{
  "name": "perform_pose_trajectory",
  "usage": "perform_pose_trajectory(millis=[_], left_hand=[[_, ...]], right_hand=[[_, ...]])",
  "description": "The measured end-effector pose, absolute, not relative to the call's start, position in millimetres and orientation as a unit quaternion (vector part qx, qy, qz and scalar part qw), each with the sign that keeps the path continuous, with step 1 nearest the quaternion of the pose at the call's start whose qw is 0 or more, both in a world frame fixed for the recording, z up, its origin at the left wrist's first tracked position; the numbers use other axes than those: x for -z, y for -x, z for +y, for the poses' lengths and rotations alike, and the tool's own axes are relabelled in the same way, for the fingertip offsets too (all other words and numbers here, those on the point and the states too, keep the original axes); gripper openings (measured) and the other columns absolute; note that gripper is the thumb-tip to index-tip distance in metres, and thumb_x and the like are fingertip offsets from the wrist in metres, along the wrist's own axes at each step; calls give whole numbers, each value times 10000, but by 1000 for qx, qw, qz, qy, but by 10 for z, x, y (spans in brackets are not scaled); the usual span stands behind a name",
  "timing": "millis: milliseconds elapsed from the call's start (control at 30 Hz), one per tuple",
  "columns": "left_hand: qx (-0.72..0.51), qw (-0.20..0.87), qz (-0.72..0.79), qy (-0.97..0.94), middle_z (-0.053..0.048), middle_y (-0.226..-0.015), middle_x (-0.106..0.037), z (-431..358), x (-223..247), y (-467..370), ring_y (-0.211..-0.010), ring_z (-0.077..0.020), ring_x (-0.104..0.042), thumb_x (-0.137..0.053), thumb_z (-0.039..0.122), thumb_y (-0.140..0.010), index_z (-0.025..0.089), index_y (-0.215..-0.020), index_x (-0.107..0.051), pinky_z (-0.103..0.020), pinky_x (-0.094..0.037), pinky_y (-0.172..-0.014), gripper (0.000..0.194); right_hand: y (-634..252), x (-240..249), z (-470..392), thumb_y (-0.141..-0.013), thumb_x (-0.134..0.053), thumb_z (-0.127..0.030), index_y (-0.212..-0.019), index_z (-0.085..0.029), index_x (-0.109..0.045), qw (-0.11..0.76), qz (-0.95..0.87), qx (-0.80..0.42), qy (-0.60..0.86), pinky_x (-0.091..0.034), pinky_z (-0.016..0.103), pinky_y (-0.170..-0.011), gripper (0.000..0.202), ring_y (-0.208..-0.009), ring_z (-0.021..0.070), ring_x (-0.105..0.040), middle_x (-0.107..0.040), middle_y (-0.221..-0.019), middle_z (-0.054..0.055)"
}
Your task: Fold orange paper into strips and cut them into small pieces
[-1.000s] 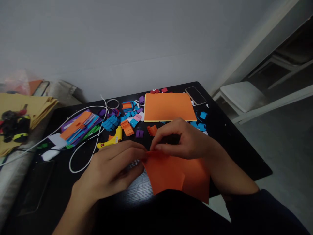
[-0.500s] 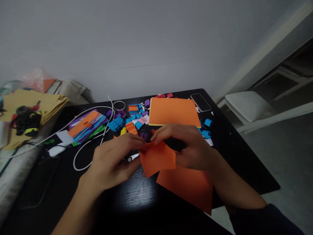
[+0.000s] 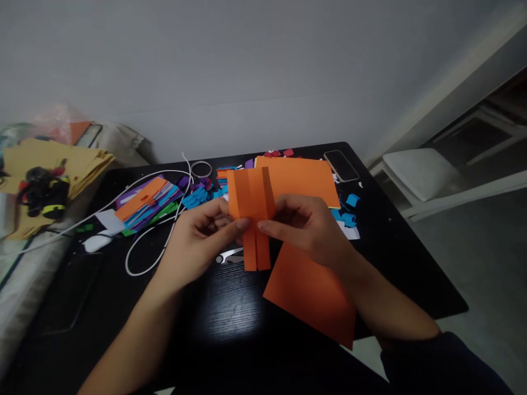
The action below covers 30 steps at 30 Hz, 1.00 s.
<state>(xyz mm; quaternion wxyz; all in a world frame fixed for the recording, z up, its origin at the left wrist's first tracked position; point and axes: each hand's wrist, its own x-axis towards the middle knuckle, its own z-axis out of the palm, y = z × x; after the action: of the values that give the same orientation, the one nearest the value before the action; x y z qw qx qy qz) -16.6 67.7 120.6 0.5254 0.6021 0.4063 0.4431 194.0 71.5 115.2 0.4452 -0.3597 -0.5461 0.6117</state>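
Above the black table (image 3: 382, 263), a folded orange paper (image 3: 250, 192) is held upright between both hands. Its upper part is wide with side flaps; its lower part is narrow, with two strips meeting at a middle slit. My left hand (image 3: 203, 236) pinches its left edge, thumb in front. My right hand (image 3: 308, 225) grips the right edge the same way, thumb near the slit. An orange sheet (image 3: 310, 291) lies under my right hand and forearm. Behind the held paper, a stack of orange sheets (image 3: 307, 178) rests on the table.
Colored paper strips (image 3: 148, 203), blue pieces (image 3: 197, 197), a tape ring (image 3: 201, 169) and a white cable (image 3: 135, 241) lie left. A phone (image 3: 341, 165) is at the back right. A metal tool (image 3: 230, 255) lies below the hands. A white stool (image 3: 424, 173) stands right.
The held orange paper has been turned and raised; its folded, narrow lower part now shows. Both hands have shifted to its sides, thumbs in front.
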Motion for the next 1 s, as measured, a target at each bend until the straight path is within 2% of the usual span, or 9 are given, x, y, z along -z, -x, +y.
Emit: perform_pose_trajectory(millis=[100,300,600,767,1000], left_hand=[[-436,550,408,-584,-11,-715,-749,697,-1181,159,-606,-132,-713,-778,313,-933,181,-865,-744,-231,-596,-574,152],[-456,557,422,-552,16,-697,-729,695,-1151,128,-577,-113,-691,-830,268,-880,184,-831,-708,-213,-588,-562,157],[-472,526,436,-558,35,-655,-689,683,-1181,99,-563,-103,-675,-854,249,-853,181,-751,-641,-213,-598,-555,246],[-475,514,430,-570,37,-651,-691,691,-1183,93,-561,-104,-679,-855,240,-845,188,-739,-621,-214,-600,-558,262],[-485,527,437,-544,41,-650,-699,693,-1161,90,-552,-81,-675,-855,162,-812,181,-746,-642,-155,-576,-538,223]], right_hand=[[-1944,-1146,734,-771,-925,-358,-876,-179,-757,447,-537,-617,361,-634,308,-793,267,-856,178,-763,-793,-892,31],[-1949,-1145,743,-749,-942,-327,-961,-183,-721,451,-533,-612,371,-650,311,-802,339,-869,176,-779,-808,-958,37],[-1952,-1134,766,-723,-959,-292,-892,-164,-723,454,-524,-614,377,-622,267,-733,316,-789,146,-748,-772,-865,14],[-1949,-1130,774,-709,-965,-324,-886,-166,-712,446,-519,-615,393,-621,279,-730,346,-787,155,-745,-773,-857,19],[-1947,-1132,774,-700,-966,-384,-865,-187,-718,446,-521,-603,407,-636,300,-734,357,-780,164,-741,-771,-847,14]])
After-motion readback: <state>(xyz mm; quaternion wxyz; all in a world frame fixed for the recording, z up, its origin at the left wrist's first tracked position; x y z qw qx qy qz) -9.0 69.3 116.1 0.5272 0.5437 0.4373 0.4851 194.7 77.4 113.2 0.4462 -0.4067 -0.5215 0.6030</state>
